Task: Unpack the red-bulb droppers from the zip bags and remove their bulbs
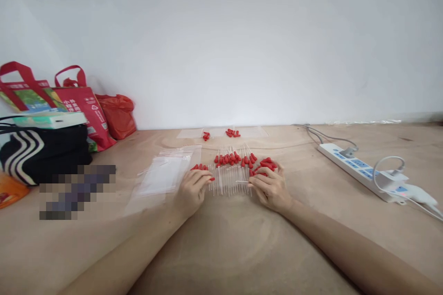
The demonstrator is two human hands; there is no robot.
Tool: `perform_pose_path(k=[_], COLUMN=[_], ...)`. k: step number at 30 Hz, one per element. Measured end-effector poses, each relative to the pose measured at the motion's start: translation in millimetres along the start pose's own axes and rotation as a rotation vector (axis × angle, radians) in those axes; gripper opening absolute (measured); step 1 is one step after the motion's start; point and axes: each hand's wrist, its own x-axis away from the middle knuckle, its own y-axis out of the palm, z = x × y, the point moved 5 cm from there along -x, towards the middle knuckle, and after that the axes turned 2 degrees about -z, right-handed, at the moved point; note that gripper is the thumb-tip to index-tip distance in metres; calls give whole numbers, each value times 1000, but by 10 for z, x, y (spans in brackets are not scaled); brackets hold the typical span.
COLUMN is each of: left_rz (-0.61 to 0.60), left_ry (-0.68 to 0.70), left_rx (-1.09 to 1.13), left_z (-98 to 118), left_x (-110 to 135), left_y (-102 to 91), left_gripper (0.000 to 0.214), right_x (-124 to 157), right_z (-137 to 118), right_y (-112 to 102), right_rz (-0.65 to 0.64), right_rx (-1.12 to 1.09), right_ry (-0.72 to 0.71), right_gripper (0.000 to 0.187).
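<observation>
A row of clear droppers with red rubber bulbs [231, 170] lies on the wooden surface in front of me. My left hand [192, 189] rests at the row's left end, fingers curled around a few droppers with red bulbs showing above the knuckles. My right hand [270, 186] sits at the right end, fingers closed in a pinch on a thin clear dropper tube, with a cluster of red bulbs [267, 164] just beyond it.
Clear plastic zip bags [162, 175] lie left of my hands. More red bulbs [232, 133] and flat bags sit near the wall. A white power strip [360, 170] with plugged cables runs at right. Red shopping bags [83, 101] and a striped black bag [38, 152] stand at left.
</observation>
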Motion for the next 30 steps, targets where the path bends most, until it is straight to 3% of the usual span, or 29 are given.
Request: perform_pose_path(k=[6,11,15,22,27,30], left_rz=[98,70,53,-47,1,-34], left_ry=[-297,-511,-572,-574,-591,-601], left_rx=[-92,-87,-17,-24,-103,-185], left_z=[-492,-789,-814,-806,-789,-773], left_x=[40,84,79,79,71,21], left_y=[-12,10,67,154,42,-27], left_gripper=[25,27,25,27,30,31], right_x=[-14,-11,-12,-15,-38,-51], right_z=[113,166,165,146,118,105], right_y=[116,172,198,288,331,333], right_rz=[-22,14,48,-58,-194,-266], right_rx=[120,157,162,117,67,72], right_ry=[181,267,321,292,253,248], right_gripper=[22,20,16,18,26,33])
